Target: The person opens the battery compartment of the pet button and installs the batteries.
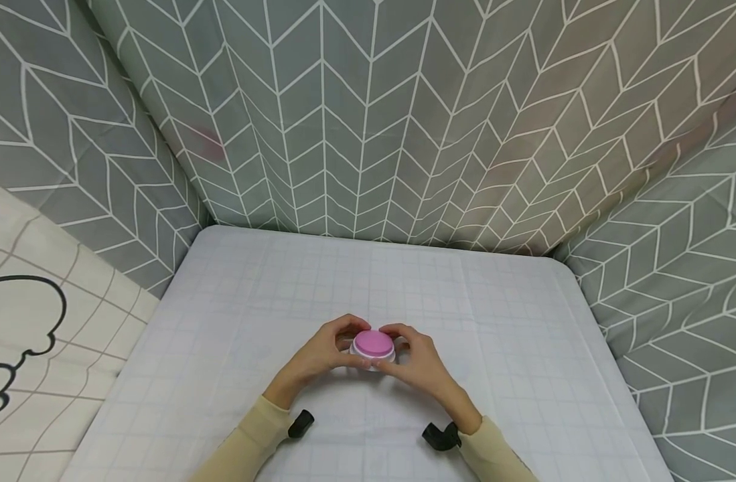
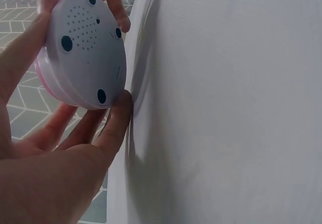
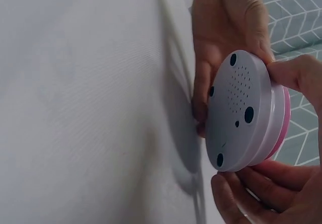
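A round push button [image 1: 374, 343] with a pink top and a white base is held between both hands, just above the white tabletop. My left hand [image 1: 328, 345] grips its left side, fingers and thumb curved round the rim. On the opposite side my right hand [image 1: 418, 358] grips it the same way. Both wrist views look at the underside of the push button [image 2: 85, 58], which has a patch of small holes and several dark round feet. In the right wrist view the pink edge of the push button [image 3: 282, 128] shows beyond the white base.
The table [image 1: 271, 281] wears a white cloth with a faint grid. Grey curtains [image 1: 355, 120] with a white chevron pattern hang behind it and at the right. A white checked cloth [image 1: 72, 375] with a black-outlined drawing lies at the left. Black wrist cameras [image 1: 442, 437] sit beside the sleeves.
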Tool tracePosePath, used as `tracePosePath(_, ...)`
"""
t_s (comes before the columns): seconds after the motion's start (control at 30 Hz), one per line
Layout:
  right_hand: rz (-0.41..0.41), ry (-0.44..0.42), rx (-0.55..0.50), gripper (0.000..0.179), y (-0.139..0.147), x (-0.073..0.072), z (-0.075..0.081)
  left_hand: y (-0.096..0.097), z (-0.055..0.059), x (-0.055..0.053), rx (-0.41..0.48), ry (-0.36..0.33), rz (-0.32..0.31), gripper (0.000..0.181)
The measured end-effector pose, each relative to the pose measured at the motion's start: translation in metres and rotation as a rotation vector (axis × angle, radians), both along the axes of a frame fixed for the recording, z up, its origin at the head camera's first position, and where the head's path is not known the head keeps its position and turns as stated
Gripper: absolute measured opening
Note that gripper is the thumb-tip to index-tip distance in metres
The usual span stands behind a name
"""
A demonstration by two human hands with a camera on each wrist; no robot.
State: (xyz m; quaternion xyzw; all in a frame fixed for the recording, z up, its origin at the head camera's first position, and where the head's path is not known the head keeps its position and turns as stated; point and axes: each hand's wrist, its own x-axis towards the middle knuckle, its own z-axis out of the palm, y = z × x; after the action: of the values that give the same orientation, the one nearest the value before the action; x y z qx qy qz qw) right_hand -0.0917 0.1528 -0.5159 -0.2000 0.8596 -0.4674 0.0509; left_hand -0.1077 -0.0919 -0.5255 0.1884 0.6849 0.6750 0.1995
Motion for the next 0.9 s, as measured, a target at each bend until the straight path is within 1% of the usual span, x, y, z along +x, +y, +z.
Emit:
tracePosePath(0.13,0.020,0.096,0.008,0.059,-0.001,0.000,-0.004,-0.001,-0.002,-0.001,-0.002,0.013,-0.007,0.069)
tracePosePath(0.23,0.031,0.138,0.006,0.061,-0.002,0.001,-0.006,-0.002,-0.002,-0.001,-0.021,0.029,-0.008,0.069)
tracePosePath(0.37,0.039,0.176,0.008,0.063,-0.002,0.000,-0.009,-0.002,0.001,-0.002,-0.077,0.098,0.002,0.068)
tracePosePath(0.5,0.050,0.211,0.015,0.065,-0.003,0.000,-0.014,-0.003,-0.001,-0.002,-0.122,0.172,0.008,0.068)
tracePosePath(0.7,0.064,0.272,0.025,0.067,-0.003,-0.001,-0.020,-0.004,-0.004,-0.003,-0.119,0.213,0.000,0.069)
tracePosePath(0.9,0.067,0.301,0.027,0.069,-0.004,0.000,-0.023,-0.005,-0.003,-0.001,-0.140,0.246,-0.009,0.069)
